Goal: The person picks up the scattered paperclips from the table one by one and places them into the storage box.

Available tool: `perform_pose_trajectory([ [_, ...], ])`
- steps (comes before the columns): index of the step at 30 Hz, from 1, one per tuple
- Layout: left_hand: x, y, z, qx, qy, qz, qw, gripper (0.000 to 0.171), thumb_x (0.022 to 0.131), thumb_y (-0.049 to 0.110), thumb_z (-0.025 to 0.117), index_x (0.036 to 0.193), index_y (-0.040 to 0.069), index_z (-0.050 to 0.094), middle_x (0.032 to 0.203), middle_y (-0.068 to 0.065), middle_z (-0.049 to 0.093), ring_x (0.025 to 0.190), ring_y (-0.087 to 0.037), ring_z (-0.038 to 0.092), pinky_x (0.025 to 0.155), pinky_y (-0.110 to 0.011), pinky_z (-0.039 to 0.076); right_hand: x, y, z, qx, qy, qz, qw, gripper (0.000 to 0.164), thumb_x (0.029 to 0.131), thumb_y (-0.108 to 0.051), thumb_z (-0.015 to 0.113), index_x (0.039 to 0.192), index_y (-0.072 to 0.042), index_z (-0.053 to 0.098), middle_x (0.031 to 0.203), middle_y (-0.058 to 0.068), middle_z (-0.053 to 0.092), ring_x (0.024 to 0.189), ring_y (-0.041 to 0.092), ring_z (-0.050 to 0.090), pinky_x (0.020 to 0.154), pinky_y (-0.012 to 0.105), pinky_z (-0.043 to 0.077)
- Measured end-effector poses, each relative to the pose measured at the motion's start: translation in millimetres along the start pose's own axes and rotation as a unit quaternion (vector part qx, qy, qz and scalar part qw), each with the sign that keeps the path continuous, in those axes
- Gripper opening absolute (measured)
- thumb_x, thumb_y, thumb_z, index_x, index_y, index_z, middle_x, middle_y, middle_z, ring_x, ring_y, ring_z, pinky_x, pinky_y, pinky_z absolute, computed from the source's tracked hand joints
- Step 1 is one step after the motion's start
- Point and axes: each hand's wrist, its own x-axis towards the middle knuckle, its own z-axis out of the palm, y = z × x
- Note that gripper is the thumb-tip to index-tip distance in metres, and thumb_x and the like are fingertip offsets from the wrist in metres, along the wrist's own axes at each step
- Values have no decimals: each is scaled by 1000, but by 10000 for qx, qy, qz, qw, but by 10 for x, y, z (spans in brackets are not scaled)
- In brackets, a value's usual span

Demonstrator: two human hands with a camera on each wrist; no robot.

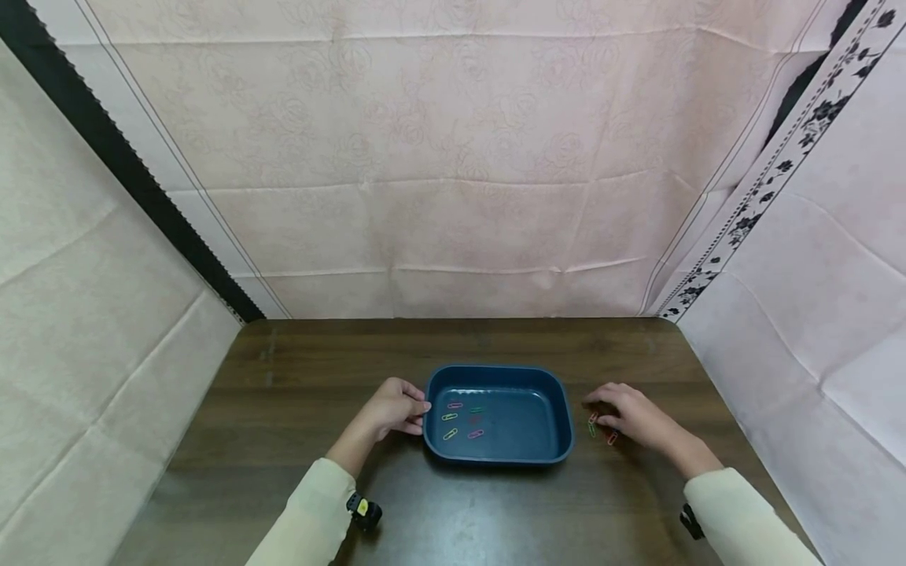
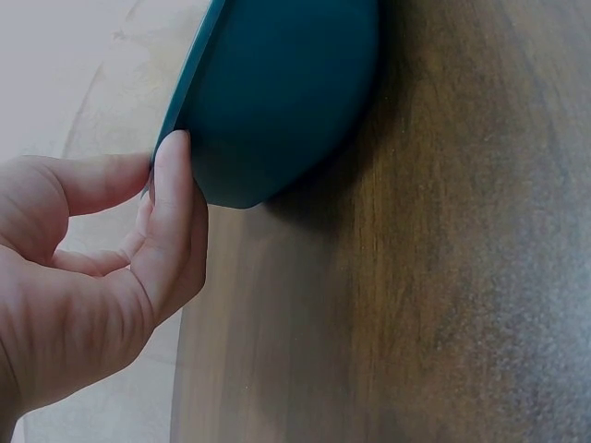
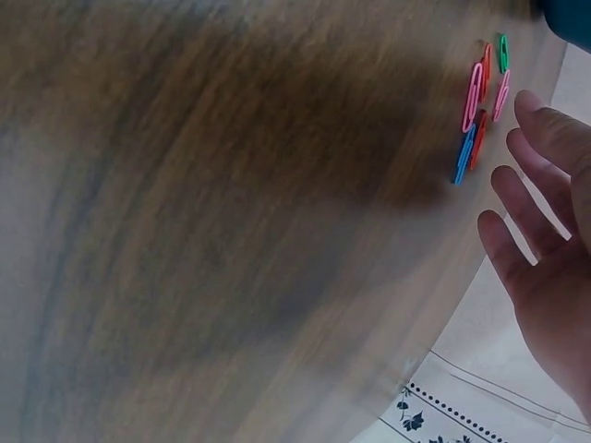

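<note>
A dark blue rectangular tray (image 1: 524,424) lies on the wooden table. My left hand (image 1: 396,407) pinches its left rim between thumb and fingers, as the left wrist view also shows at the tray's edge (image 2: 286,83). Inside the tray, toward the left, are several coloured paper clips, among them a yellow paper clip (image 1: 450,434) and a pink one. Right of the tray, my right hand (image 1: 640,418) hovers over a small group of paper clips. In the right wrist view, a pink paper clip (image 3: 473,97) and a blue paper clip (image 3: 464,155) lie just beyond the loosely spread fingertips, which hold nothing visible.
The brown wooden table (image 1: 495,511) ends at a far edge against a pale patterned cloth (image 1: 453,157). More cloth hangs at the left and right. Each wrist wears a small black device, such as the wrist camera (image 1: 364,509) on the left.
</note>
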Motion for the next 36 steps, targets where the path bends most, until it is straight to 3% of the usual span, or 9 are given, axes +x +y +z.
perform_pose_trajectory([
  [13, 2, -16, -2, -39, -19, 31, 10000, 19, 99, 4, 67, 113, -6, 61, 100, -25, 67, 66, -19, 67, 65, -35, 66, 82, 32, 61, -292, -130, 28, 9995, 24, 90, -12, 80, 113, -14, 74, 111, 0, 67, 106, 21, 65, 90, 44, 59],
  [27, -3, -11, -14, -67, 16, 27, 10000, 19, 99, 4, 66, 113, -7, 60, 92, -19, 66, 66, -19, 68, 65, -34, 66, 125, 40, 62, -316, 40, -524, 9981, 19, 87, -5, 80, 92, -19, 70, 92, -9, 62, 89, 10, 57, 77, 34, 56],
  [36, 0, -14, -8, -72, 36, 1, 10000, 19, 99, 4, 67, 113, -7, 60, 92, -19, 66, 65, -20, 68, 65, -34, 66, 152, 23, 15, -228, -315, -397, 9985, 15, 92, -8, 77, 89, -18, 66, 90, -8, 59, 84, 7, 53, 71, 27, 52],
])
